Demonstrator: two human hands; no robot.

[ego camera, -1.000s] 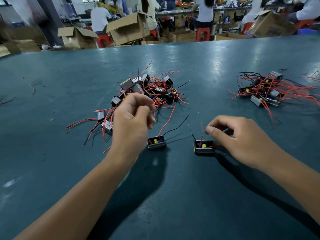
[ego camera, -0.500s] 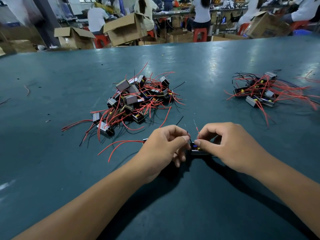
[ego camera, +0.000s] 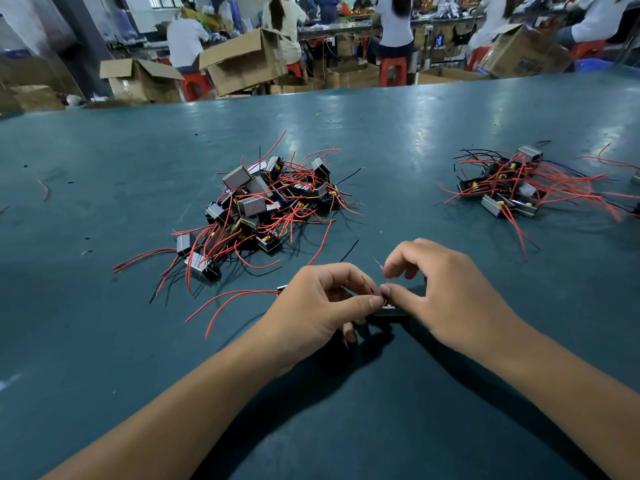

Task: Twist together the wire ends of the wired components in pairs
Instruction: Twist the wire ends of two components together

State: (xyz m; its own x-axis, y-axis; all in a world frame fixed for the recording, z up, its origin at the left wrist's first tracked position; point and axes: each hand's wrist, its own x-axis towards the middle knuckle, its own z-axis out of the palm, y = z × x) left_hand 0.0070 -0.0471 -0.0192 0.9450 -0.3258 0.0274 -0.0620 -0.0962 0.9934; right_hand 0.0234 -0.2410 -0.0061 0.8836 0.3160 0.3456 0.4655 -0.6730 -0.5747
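Two bare forearms reach in from the bottom edge over the dark green desk (ego camera: 104, 341). The left hand (ego camera: 318, 306) and the right hand (ego camera: 446, 296) meet near the middle, their fingertips almost touching each other. The fingers of the left hand are curled, and its thumb and forefinger pinch thin wire ends (ego camera: 375, 294) at the meeting point. The fingers of the right hand are also curled; its thumb presses at the same point, and its forefinger is bent above a short red wire tip. Just under the fingertips a small black wired component (ego camera: 391, 311) lies on the desk, mostly covered by the hands. A second component (ego camera: 282, 289) shows only as a corner behind the left hand, and two long red wires (ego camera: 228, 299) run from there to the left across the desk.

Farther away, left of centre, a big pile of wired components (ego camera: 259, 206) lies with red and black wires tangled in all directions. At the right, well apart from it, there is a smaller pile (ego camera: 509, 188) of the same parts.

Beyond the far edge of the desk stand open cardboard boxes (ego camera: 242, 64) and red stools (ego camera: 393, 71), and several people in light shirts sit with their backs to the camera.
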